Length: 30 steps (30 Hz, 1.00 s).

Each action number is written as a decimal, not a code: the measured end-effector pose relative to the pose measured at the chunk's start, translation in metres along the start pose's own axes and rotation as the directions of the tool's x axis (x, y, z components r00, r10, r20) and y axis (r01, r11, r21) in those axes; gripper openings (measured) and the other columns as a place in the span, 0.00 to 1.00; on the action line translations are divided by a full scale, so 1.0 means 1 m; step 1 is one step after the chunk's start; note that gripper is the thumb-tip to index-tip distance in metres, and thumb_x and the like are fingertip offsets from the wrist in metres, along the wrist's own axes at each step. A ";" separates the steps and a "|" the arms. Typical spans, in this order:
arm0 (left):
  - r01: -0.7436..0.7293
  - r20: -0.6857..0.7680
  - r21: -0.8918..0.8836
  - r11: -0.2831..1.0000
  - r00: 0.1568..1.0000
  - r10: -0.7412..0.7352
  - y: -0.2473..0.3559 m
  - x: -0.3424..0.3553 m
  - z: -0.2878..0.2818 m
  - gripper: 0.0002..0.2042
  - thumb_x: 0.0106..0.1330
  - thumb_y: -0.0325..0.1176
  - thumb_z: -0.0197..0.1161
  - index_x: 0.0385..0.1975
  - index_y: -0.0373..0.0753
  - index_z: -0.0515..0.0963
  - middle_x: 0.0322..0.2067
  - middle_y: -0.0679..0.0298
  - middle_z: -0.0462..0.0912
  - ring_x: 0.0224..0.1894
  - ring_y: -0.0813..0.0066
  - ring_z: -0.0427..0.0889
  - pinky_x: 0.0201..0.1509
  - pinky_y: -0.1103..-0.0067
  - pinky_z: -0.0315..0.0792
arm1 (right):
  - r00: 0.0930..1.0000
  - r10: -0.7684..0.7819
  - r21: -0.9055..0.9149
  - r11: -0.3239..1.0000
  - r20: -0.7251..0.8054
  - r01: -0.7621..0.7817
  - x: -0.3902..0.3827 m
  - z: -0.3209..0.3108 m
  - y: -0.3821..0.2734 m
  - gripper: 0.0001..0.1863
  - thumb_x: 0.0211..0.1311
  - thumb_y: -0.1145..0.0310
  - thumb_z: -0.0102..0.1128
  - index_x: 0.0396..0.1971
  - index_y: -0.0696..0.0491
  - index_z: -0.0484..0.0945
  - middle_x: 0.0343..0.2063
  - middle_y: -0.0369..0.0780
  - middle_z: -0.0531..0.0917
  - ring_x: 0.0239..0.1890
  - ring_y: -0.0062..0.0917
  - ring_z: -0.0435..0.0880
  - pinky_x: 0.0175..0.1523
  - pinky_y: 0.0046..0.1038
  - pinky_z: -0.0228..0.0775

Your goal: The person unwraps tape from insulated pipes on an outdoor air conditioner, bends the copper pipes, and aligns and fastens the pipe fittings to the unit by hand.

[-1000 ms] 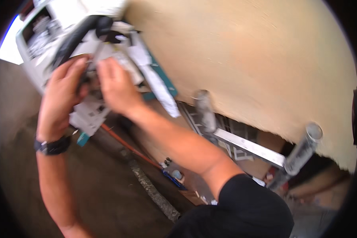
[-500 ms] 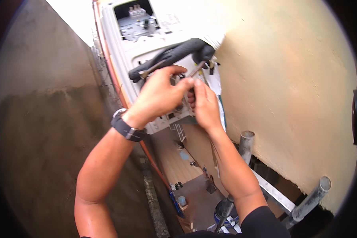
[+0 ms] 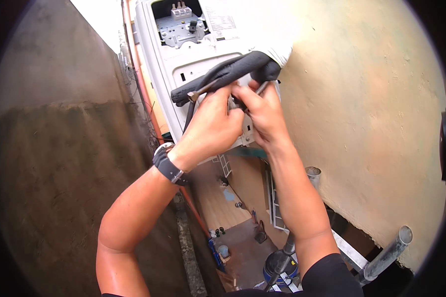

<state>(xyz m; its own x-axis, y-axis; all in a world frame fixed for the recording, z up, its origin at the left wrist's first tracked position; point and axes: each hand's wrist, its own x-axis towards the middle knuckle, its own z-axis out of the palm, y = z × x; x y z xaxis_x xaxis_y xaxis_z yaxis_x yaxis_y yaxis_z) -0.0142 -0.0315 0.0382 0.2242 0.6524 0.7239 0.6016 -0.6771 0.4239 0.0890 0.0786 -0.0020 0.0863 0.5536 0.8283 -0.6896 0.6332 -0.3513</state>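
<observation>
The side of a white outdoor air conditioner unit point(image 3: 156, 74) is in front of me. Black foam-covered pipes point(image 3: 228, 72) bend across it, and a bare pipe end with a metal nut point(image 3: 193, 95) sticks out at their left. Below the foam, my right hand point(image 3: 266, 116) is closed around a thin metal tube point(image 3: 262, 88) that shows between its fingers. My left hand point(image 3: 213, 121) is curled shut beside it, its fingertips under the foam against the unit. What the left fingers hold is hidden.
An open recess with a terminal block point(image 3: 182, 12) is at the unit's top. A dark wall point(image 3: 59, 148) rises left, a cream wall point(image 3: 362, 99) right. Scaffold tubes point(image 3: 389, 255) stand lower right. Far below are a floor point(image 3: 223, 208) and a blue-rimmed bucket point(image 3: 272, 270).
My right hand has moved up and closed around the tube near the foam bend. My left fingers have curled in further under the foam. The whole view has shifted slightly.
</observation>
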 end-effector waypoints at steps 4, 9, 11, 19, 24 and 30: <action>-0.201 -0.039 0.331 0.922 0.973 0.227 -0.003 -0.002 -0.007 0.29 0.64 0.26 0.67 0.66 0.29 0.71 0.40 0.60 0.83 0.26 0.83 0.83 0.27 0.80 0.77 | 0.997 0.075 0.230 0.971 -0.016 -0.069 -0.003 0.016 -0.002 0.12 0.71 0.66 0.65 0.48 0.53 0.77 0.43 0.36 0.81 0.44 0.21 0.81 0.46 0.27 0.77; -0.092 -0.067 0.184 0.979 0.992 0.106 -0.003 0.005 -0.004 0.24 0.71 0.28 0.65 0.66 0.30 0.72 0.45 0.58 0.84 0.22 0.83 0.81 0.25 0.82 0.76 | 0.944 0.067 0.418 0.885 0.324 -0.206 -0.015 -0.010 -0.008 0.22 0.76 0.60 0.59 0.63 0.55 0.75 0.57 0.40 0.79 0.61 0.24 0.75 0.58 0.32 0.72; 0.121 0.009 -0.053 0.991 0.993 -0.121 0.011 0.004 -0.006 0.20 0.78 0.33 0.59 0.64 0.28 0.73 0.49 0.56 0.85 0.21 0.81 0.82 0.21 0.83 0.74 | 0.935 0.038 0.331 0.930 0.352 -0.162 -0.015 -0.012 -0.008 0.21 0.78 0.57 0.58 0.60 0.56 0.77 0.49 0.38 0.82 0.46 0.22 0.80 0.48 0.26 0.72; 0.055 -0.109 0.062 0.997 0.993 -0.048 -0.004 0.000 -0.004 0.20 0.75 0.34 0.59 0.60 0.25 0.75 0.35 0.55 0.85 0.22 0.76 0.85 0.29 0.77 0.79 | 0.890 0.354 0.201 0.886 0.286 -0.417 -0.024 -0.038 0.011 0.23 0.77 0.48 0.57 0.47 0.56 0.82 0.33 0.35 0.81 0.28 0.18 0.77 0.31 0.21 0.68; -0.077 -0.091 0.260 0.963 0.991 0.103 -0.024 0.000 0.001 0.29 0.67 0.34 0.74 0.62 0.25 0.73 0.39 0.58 0.84 0.26 0.84 0.82 0.27 0.83 0.75 | 0.881 0.430 0.045 0.894 0.195 -0.446 -0.024 -0.037 0.005 0.26 0.76 0.43 0.56 0.34 0.53 0.81 0.23 0.33 0.77 0.20 0.16 0.72 0.22 0.20 0.58; -0.087 -0.183 0.448 0.890 0.965 0.186 -0.032 0.000 0.001 0.25 0.66 0.34 0.75 0.56 0.25 0.76 0.32 0.58 0.85 0.24 0.80 0.83 0.26 0.80 0.76 | 0.866 0.472 -0.146 0.880 0.167 -0.451 -0.035 -0.029 -0.013 0.25 0.79 0.48 0.51 0.31 0.55 0.81 0.19 0.31 0.72 0.21 0.16 0.71 0.25 0.21 0.61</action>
<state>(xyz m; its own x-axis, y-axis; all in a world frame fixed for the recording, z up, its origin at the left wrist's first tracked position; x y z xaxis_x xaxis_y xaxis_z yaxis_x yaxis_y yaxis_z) -0.0325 -0.0097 0.0243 0.1879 0.4415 0.8774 0.8593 -0.5065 0.0708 0.1155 0.0668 -0.0394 -0.3702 0.6879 0.6243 -0.5412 0.3866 -0.7468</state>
